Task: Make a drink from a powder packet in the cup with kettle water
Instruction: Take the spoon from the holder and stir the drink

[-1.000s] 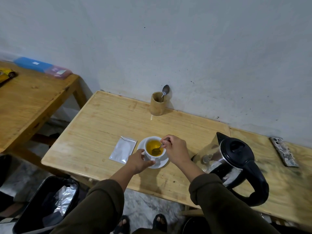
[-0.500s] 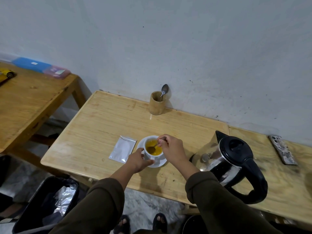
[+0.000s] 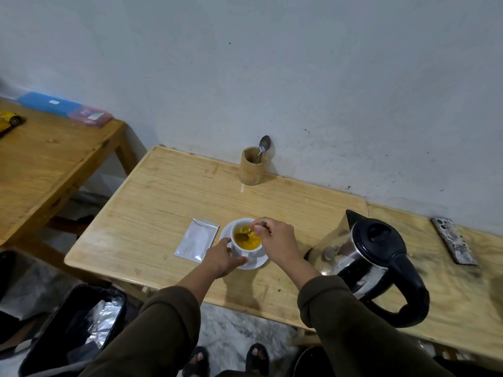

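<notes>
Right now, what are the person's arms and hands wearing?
Both arms wear long, loose sleeves of dark olive-brown cloth, plain with no markings. The left sleeve and the right sleeve each end in a bunched cuff partway up the forearm, so the wrists are bare. The left hand and the right hand are bare too: no gloves, and no rings or watch can be seen.

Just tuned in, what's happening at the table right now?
A person is stirring a yellow drink in the white cup with a spoon held in the right hand. The left hand steadies the cup on its saucer. A silver packet lies beside it; the kettle stands to the right.
</notes>
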### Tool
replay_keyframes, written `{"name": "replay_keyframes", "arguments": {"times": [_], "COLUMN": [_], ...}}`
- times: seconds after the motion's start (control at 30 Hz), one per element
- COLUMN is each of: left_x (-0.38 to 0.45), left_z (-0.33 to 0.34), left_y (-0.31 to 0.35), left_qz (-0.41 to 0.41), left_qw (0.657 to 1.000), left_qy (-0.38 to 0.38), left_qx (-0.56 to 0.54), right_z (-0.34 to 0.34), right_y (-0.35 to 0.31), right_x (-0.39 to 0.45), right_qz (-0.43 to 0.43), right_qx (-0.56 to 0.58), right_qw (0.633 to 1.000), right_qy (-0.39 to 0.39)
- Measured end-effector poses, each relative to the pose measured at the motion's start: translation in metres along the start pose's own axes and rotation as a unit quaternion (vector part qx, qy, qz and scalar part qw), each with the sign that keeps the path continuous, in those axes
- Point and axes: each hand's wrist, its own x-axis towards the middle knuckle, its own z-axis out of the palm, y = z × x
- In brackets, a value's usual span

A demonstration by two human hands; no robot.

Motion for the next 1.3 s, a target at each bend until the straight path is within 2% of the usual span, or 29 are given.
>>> {"name": "replay_keyframes", "arguments": {"times": [0.3,0.57,0.77,1.07,1.3], "left_x": [-0.0007,-0.0023,-0.0027,-0.0026,-0.0017], "left_z": [0.0003,0.0002,-0.0001,-0.0012,-0.0009], "left_y": [0.0012,0.0015,0.0018,0.0023,0.0018], "left_qz": [0.001,0.006,0.004,0.007,0.005], "left_qw": [1.0,1.0,1.0,1.0,1.0], "left_qy": [0.002,0.002,0.002,-0.002,0.0], "left_qx": [0.009,0.01,0.004,-0.003,0.004], "right_z": [-0.0003,0.001,-0.0016,0.0001,0.0011], "right_y": [0.0026,-0.0001,0.0047,0.0011,0.0038], "right_x": [0.0047,0.0026,0.0037,0.0018,0.0044], "right_qz": [-0.008,0.016,0.003,0.011,-0.021], "right_qx": [-0.053,0.016,-0.036,0.016,-0.051], "right_qw": [0.998,1.0,0.999,1.0,0.998], "right_qy": [0.022,-0.004,0.038,-0.004,0.023]}}
